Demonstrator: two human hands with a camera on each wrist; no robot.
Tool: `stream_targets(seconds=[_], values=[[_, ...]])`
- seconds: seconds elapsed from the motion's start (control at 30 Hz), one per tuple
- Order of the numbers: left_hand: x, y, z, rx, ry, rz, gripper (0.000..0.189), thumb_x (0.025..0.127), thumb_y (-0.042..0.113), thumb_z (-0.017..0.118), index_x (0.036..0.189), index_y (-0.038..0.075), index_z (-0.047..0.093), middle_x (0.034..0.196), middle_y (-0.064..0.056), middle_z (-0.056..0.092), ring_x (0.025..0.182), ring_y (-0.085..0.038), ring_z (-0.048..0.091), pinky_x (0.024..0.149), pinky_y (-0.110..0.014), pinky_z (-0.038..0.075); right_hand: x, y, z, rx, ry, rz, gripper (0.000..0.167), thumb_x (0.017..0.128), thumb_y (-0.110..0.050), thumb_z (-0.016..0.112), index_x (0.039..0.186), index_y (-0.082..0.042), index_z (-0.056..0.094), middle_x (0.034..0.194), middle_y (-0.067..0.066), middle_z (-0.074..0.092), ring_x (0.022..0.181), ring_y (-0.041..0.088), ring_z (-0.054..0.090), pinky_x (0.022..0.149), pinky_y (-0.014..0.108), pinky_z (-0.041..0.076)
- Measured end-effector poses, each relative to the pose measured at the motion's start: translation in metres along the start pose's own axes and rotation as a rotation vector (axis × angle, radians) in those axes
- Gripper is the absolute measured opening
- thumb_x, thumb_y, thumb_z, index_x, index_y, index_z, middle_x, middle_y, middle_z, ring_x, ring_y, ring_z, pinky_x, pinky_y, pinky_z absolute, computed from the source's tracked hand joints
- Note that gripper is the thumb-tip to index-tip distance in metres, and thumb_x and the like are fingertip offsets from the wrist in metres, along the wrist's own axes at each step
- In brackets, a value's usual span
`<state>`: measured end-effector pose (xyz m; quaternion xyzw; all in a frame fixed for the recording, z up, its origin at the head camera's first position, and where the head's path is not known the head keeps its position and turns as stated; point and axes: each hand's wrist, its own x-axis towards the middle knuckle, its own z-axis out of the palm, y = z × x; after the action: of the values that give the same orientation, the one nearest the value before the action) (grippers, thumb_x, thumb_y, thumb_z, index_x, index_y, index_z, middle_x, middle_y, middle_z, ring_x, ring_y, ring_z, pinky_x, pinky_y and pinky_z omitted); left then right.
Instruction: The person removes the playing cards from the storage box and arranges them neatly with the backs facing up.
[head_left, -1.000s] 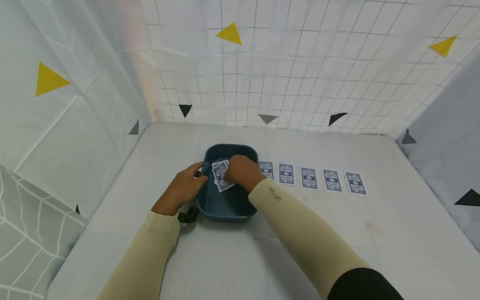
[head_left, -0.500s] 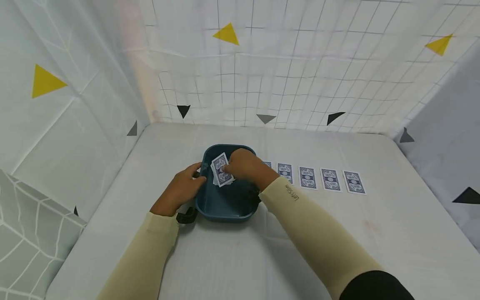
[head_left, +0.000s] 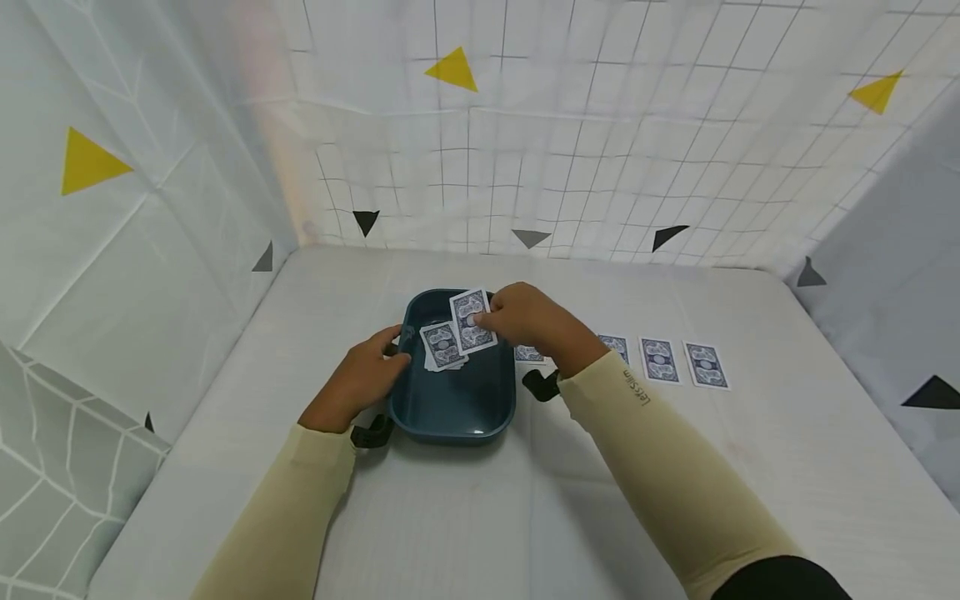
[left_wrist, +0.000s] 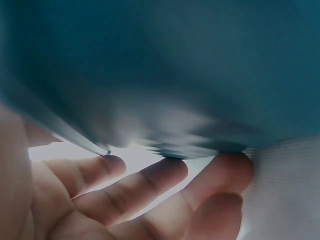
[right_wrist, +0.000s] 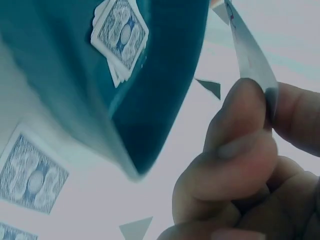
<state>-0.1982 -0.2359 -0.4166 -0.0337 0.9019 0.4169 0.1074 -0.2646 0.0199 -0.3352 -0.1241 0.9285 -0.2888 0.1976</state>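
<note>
My right hand (head_left: 536, 321) pinches a blue-backed playing card (head_left: 471, 322) between thumb and fingers. It hangs over the far right part of the dark teal tray (head_left: 453, 429). In the right wrist view, the held card (right_wrist: 252, 57) is seen nearly edge-on. A small loose stack of playing cards (head_left: 441, 346) lies back-up in the tray. My left hand (head_left: 360, 375) holds the tray's left side, its thumb at the rim. Its fingertips (left_wrist: 172, 170) touch the outer wall in the left wrist view.
A row of face-down playing cards (head_left: 660, 361) lies on the white-covered table (head_left: 465, 525), right of the tray. My right hand and wrist hide part of that row. White sheets (head_left: 562, 150) with triangular markers enclose the table at the back and sides.
My right hand has lifted a card off the stack in the tray and moved it up and to the right. The left hand stays at the tray's side.
</note>
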Motion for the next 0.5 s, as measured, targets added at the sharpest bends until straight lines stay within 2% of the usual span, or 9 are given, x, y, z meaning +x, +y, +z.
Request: stream_targets(seconds=[0.17,0.3,0.5], values=[[-0.001,0.002,-0.001,0.004,0.003,-0.003,0.064,0.108,0.034,0.05,0.169,0.023,0.034,0.151,-0.018,0.057,0.129,-0.038,0.061,0.102,-0.055,0.052,-0.011,0.02,-0.021,0.012,0.017,0.012,0.036,0.107,-0.038,0.062,0.094,-0.005,0.07,0.093,0.013,0.068,0.083,0.027,0.063,0.069,0.036,0.05],[0.0,0.002,-0.001,0.002,-0.003,-0.006,0.064,0.108,0.034,0.05,0.17,0.023,0.034,0.152,-0.018,0.056,0.13,-0.039,0.06,0.103,-0.056,0.052,-0.023,0.04,-0.042,0.066,0.041,0.048,0.035,0.108,-0.038,0.061,0.094,-0.006,0.067,0.093,0.013,0.065,0.085,0.027,0.059,0.068,0.036,0.049],[0.002,-0.001,-0.002,-0.008,-0.012,-0.009,0.065,0.108,0.034,0.049,0.17,0.024,0.033,0.153,-0.018,0.055,0.132,-0.039,0.059,0.104,-0.056,0.051,-0.036,0.064,-0.061,0.139,0.034,0.089,0.035,0.111,-0.037,0.057,0.104,-0.004,0.064,0.092,0.013,0.058,0.086,0.027,0.06,0.07,0.036,0.049]])
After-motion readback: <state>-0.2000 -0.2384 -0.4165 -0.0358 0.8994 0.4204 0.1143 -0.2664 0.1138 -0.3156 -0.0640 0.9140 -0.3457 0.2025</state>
